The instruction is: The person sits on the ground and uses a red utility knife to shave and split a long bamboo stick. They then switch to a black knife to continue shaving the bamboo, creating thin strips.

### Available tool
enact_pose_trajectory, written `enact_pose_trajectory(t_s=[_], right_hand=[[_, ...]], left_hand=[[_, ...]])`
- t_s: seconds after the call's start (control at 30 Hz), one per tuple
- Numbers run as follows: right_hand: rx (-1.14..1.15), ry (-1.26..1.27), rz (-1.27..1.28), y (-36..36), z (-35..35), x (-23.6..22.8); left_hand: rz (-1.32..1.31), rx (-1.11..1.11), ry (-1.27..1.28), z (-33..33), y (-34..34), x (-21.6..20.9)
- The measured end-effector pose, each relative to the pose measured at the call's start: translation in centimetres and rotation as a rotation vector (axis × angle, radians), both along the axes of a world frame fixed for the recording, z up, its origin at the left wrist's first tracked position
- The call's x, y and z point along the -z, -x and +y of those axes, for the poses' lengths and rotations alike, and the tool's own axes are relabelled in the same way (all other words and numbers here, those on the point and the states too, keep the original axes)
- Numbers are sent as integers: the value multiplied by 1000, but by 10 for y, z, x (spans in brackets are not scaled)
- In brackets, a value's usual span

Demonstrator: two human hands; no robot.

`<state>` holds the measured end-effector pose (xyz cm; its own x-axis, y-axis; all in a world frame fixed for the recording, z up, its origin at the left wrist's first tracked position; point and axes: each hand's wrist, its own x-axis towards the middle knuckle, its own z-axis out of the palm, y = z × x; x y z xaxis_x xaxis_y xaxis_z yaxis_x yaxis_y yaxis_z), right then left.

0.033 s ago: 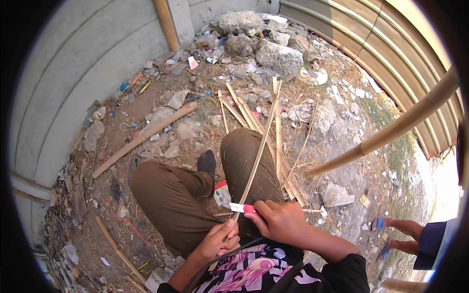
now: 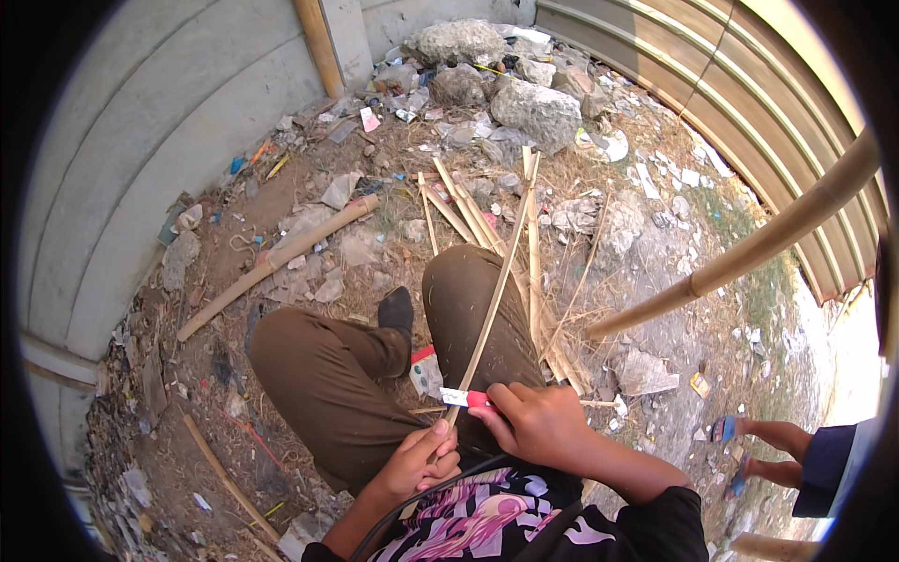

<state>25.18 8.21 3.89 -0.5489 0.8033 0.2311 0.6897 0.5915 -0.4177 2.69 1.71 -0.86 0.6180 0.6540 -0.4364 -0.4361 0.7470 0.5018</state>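
My left hand (image 2: 419, 462) is closed round the lower end of a long, thin bamboo strip (image 2: 493, 312). The strip slants up across my right thigh, its far end beyond the knee. In my right hand (image 2: 543, 423) is a small knife (image 2: 478, 399) with a red handle and a short, broad, pale blade. That blade lies across the strip just above my left hand; whether it cuts into the wood cannot be made out. Small pale shavings dot my brown trousers (image 2: 328, 384).
Split bamboo pieces (image 2: 535, 272) lie beyond my knee. A thick bamboo pole (image 2: 740, 267) slants in from the right, and another pole (image 2: 281, 267) rests at left. Rocks (image 2: 536, 114) and litter cover the far ground. Another person's legs (image 2: 777, 438) stand at right.
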Motion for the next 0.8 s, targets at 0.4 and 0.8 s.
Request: enact_pose_trajectory(t_s=[0.4, 0.8], right_hand=[[57, -16, -26, -17, 16, 0], [157, -19, -23, -13, 22, 4]], left_hand=[[-130, -53, 110, -7, 0, -7], [-233, -47, 126, -12, -2, 5]])
